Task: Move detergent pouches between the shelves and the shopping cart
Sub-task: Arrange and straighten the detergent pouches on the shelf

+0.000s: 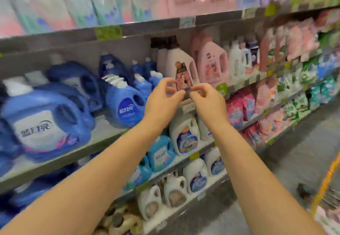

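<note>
My left hand and my right hand are raised side by side before the middle shelf. Their curled fingertips meet on a small dark item, which is too blurred to identify. It sits in front of the label of a white bottle with a dark cap. Pink detergent pouches stand on a lower shelf to the right, with green and blue pouches further along. Neither hand touches a pouch. A corner of the shopping cart, with an orange edge, shows at bottom right.
Blue detergent jugs fill the shelf at left. Pink jugs stand to the right of the white bottle. White and light blue jugs fill the shelves below my arms. The grey aisle floor runs along the right.
</note>
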The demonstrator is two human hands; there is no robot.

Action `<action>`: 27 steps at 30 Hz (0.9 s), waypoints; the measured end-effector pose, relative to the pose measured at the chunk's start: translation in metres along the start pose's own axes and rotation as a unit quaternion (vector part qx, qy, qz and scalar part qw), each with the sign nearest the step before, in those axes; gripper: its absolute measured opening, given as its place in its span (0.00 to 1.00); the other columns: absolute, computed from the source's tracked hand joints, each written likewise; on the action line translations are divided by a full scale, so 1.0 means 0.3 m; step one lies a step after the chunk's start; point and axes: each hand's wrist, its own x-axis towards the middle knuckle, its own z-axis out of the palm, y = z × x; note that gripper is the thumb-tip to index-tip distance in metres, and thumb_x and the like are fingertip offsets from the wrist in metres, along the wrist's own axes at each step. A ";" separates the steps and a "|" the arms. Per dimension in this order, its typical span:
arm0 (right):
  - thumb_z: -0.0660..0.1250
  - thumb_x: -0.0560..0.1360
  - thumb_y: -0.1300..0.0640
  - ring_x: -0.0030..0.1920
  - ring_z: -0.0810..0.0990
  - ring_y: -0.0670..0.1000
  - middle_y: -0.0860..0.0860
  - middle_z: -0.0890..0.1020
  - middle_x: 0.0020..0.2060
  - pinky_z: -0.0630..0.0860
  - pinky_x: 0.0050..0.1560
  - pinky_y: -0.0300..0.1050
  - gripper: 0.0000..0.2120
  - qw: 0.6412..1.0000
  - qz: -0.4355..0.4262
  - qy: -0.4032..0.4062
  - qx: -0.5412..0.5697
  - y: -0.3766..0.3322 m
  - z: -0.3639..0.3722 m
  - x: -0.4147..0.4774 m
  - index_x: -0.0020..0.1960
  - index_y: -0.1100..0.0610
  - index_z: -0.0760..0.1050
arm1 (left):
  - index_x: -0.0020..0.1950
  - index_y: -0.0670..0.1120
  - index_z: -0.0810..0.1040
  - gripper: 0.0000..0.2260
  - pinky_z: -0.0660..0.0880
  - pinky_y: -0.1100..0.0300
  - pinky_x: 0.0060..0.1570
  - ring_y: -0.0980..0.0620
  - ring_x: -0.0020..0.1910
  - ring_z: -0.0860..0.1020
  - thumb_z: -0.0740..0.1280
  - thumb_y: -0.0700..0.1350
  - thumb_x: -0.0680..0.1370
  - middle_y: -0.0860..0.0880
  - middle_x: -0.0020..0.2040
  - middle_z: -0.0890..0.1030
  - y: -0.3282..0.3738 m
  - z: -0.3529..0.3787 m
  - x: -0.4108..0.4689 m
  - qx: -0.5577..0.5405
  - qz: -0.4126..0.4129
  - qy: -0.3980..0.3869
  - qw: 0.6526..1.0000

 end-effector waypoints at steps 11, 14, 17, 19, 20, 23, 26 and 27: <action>0.64 0.75 0.57 0.46 0.76 0.48 0.47 0.78 0.42 0.68 0.46 0.41 0.08 0.972 -0.203 -0.101 0.064 -0.477 0.345 0.465 0.53 0.52 0.77 | 0.63 0.51 0.70 0.17 0.73 0.59 0.51 0.54 0.45 0.77 0.68 0.48 0.75 0.55 0.45 0.78 0.094 -0.488 0.427 0.088 0.060 0.174 0.979; 0.62 0.75 0.57 0.46 0.75 0.49 0.48 0.78 0.45 0.66 0.44 0.40 0.10 0.958 -0.238 -0.146 0.072 -0.596 0.441 0.583 0.55 0.52 0.77 | 0.64 0.52 0.68 0.19 0.70 0.67 0.38 0.61 0.38 0.73 0.68 0.48 0.74 0.58 0.41 0.74 0.092 -0.603 0.536 0.112 0.049 0.216 0.969; 0.62 0.75 0.57 0.42 0.75 0.48 0.48 0.77 0.44 0.67 0.41 0.41 0.10 0.943 -0.266 -0.183 0.080 -0.693 0.561 0.698 0.56 0.53 0.76 | 0.66 0.51 0.66 0.22 0.68 0.64 0.38 0.58 0.39 0.73 0.68 0.48 0.75 0.52 0.46 0.76 0.082 -0.735 0.625 0.161 0.042 0.249 0.954; 0.63 0.74 0.56 0.41 0.77 0.50 0.50 0.79 0.45 0.71 0.41 0.42 0.12 0.936 -0.273 -0.208 0.080 -0.753 0.644 0.767 0.57 0.54 0.75 | 0.68 0.50 0.65 0.23 0.66 0.62 0.43 0.52 0.45 0.74 0.67 0.48 0.75 0.49 0.50 0.76 0.067 -0.835 0.678 0.188 0.024 0.266 0.945; 0.63 0.74 0.56 0.44 0.78 0.51 0.51 0.80 0.46 0.73 0.45 0.43 0.13 0.932 -0.279 -0.220 0.068 -0.782 0.690 0.800 0.58 0.54 0.74 | 0.69 0.49 0.64 0.24 0.66 0.62 0.44 0.51 0.46 0.74 0.67 0.48 0.75 0.49 0.50 0.76 0.053 -0.891 0.709 0.197 0.010 0.270 0.942; 0.64 0.75 0.52 0.52 0.79 0.54 0.53 0.79 0.54 0.71 0.50 0.44 0.18 0.919 -0.312 -0.243 -0.013 -0.865 0.833 0.890 0.63 0.53 0.71 | 0.69 0.47 0.63 0.25 0.67 0.59 0.46 0.50 0.49 0.72 0.68 0.49 0.75 0.48 0.49 0.73 0.003 -1.055 0.804 0.230 -0.042 0.278 0.932; 0.64 0.76 0.50 0.61 0.74 0.55 0.54 0.74 0.64 0.66 0.51 0.42 0.23 0.897 -0.353 -0.239 -0.116 -0.952 0.958 0.955 0.69 0.53 0.66 | 0.69 0.48 0.62 0.27 0.69 0.57 0.51 0.47 0.56 0.71 0.69 0.51 0.74 0.46 0.57 0.71 -0.069 -1.207 0.913 0.264 -0.089 0.281 0.918; 0.64 0.76 0.51 0.63 0.73 0.55 0.54 0.73 0.65 0.65 0.50 0.41 0.24 0.890 -0.365 -0.236 -0.140 -0.983 0.998 0.972 0.70 0.54 0.65 | 0.72 0.48 0.59 0.31 0.70 0.55 0.53 0.46 0.59 0.71 0.69 0.52 0.74 0.45 0.62 0.71 -0.093 -1.251 0.950 0.265 -0.102 0.282 0.917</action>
